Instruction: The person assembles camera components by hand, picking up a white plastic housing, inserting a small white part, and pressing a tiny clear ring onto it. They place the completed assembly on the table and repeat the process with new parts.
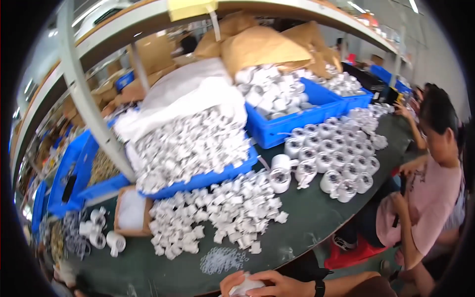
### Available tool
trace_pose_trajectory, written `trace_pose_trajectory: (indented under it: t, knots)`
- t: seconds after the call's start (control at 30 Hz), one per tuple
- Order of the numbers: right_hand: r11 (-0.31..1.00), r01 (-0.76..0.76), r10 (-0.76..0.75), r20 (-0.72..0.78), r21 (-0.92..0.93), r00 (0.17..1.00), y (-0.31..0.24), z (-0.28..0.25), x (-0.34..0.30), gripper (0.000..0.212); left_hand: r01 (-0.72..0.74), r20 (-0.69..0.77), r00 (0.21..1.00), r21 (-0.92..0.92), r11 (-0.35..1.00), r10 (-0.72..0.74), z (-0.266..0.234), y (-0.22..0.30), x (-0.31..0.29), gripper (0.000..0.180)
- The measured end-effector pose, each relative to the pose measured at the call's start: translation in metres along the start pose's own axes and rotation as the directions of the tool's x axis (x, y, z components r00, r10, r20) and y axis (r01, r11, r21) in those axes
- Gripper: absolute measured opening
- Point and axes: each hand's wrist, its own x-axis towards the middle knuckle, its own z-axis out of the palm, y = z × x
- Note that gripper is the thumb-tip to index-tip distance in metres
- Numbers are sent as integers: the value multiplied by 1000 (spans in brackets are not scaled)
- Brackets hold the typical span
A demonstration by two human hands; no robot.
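At the lower edge, my left hand and my right hand are closed around a white plastic part. Fingers cover much of it, so its full shape is hidden. A dark band circles my right wrist. Just beyond my hands lies a flat heap of small translucent rings. Behind the rings spreads a large pile of small white plastic fittings. Farther right, white cylindrical pieces with dark centres stand packed in rows on the dark green table.
A blue bin heaped with white fittings stands behind the pile; another blue bin holds white cylinders. A small cardboard box sits left, near loose white pieces. At right, a person in pink sits by the table. A shelf crosses overhead.
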Motion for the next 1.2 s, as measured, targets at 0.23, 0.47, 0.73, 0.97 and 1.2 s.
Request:
trace_pose_trajectory:
  t: [0.23, 0.47, 0.73, 0.97, 1.2]
  knots:
    - [908, -245, 290, -88, 339, 953, -13, -26, 22, 48, -110, -6, 994, 153, 982, 112, 6, 4, 15, 37]
    - [935, -112, 119, 2, 336, 993, -13, -38, 37, 17, -170, 183, 975, 238, 956, 128, 5, 1, 17, 44]
    - [926, -107, 167, -138, 363, 976, -18, -30, 41, 11, -65, 35, 998, 266, 962, 58, 4, 15, 24, 25]
    - [963, -139, 189, -215, 229, 958, -6, -11, 32, 9, -32, -95, 992, 426, 904, 80, 10, 15, 25, 20]
    - [850, -341, 448, -211, 401, 869, -2, 7, 27, 12, -41, -76, 994, 433, 900, 81, 9, 11, 27, 22]
